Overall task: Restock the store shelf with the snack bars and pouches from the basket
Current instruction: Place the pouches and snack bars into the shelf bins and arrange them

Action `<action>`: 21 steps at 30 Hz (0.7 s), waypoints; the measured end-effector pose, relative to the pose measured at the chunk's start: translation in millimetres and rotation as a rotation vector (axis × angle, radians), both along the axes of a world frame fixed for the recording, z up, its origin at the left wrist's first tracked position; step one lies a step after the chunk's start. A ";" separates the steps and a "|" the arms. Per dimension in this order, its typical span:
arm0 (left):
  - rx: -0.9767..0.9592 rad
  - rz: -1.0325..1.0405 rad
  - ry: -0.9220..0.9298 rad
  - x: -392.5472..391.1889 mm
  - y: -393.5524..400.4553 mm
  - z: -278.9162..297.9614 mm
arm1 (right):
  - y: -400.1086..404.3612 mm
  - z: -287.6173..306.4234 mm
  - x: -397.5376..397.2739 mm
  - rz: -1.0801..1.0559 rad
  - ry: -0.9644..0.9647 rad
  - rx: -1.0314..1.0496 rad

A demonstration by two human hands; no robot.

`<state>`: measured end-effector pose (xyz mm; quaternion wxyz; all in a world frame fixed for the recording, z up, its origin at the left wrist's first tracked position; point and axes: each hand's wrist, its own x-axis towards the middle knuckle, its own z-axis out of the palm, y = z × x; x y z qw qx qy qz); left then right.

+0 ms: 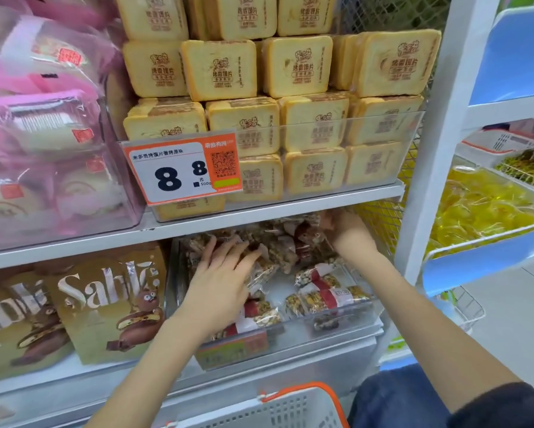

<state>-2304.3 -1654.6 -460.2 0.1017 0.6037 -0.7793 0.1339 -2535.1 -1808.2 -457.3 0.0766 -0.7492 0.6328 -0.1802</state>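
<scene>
Both hands are in the clear bin (336, 322) on the lower shelf, settling the snack bars (327, 293). The left hand (221, 282) lies flat, fingers spread, pressing the heap. The right hand (344, 230) reaches to the back at about 1 o'clock; its grip is hidden, possibly curled on a bar. Best to push the bars back and level them, leaving the front row label-out. The upper shelf edge (259, 217) hangs close above. The basket (290, 409) waits at 6 o'clock.
</scene>
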 end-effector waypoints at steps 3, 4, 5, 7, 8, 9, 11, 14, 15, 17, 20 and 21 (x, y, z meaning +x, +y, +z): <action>0.099 0.027 0.083 -7.1 1.4 8.8 | 15.4 -8.4 -12.6 0.202 0.345 0.234; 0.101 0.035 0.094 -8.7 2.2 9.8 | 18.5 -13.5 -14.5 0.235 0.405 0.299; 0.094 0.040 0.092 -9.3 3.4 9.6 | 21.0 -17.5 -14.7 0.251 0.425 0.314; 0.066 0.049 0.080 -11.6 6.7 13.0 | 24.0 -21.8 -13.7 0.262 0.427 0.248; 0.053 0.045 0.055 -11.7 8.1 15.7 | 24.6 -21.8 -13.3 0.268 0.423 0.216; 0.040 0.036 0.027 -11.4 9.1 18.4 | 25.0 -21.6 -14.6 0.270 0.408 0.187; -0.028 0.010 0.017 -10.8 10.6 20.4 | 30.7 -16.0 -18.5 0.264 0.297 0.141; -0.113 -0.086 0.119 -18.2 10.5 16.6 | 46.8 -3.9 -26.5 0.221 -0.174 0.145; -0.108 -0.119 0.148 -23.6 11.1 16.2 | 51.8 -0.6 -28.2 0.210 -0.336 0.145; -0.088 -0.165 0.153 -34.9 10.7 11.5 | 59.9 2.9 -28.1 0.191 -0.457 0.114; 0.052 -0.177 0.249 -52.2 5.6 5.1 | 60.2 -1.4 -25.2 0.117 -0.505 0.044; 0.127 -0.147 0.325 -58.4 2.5 4.0 | 59.3 -1.2 -25.1 0.087 -0.518 0.011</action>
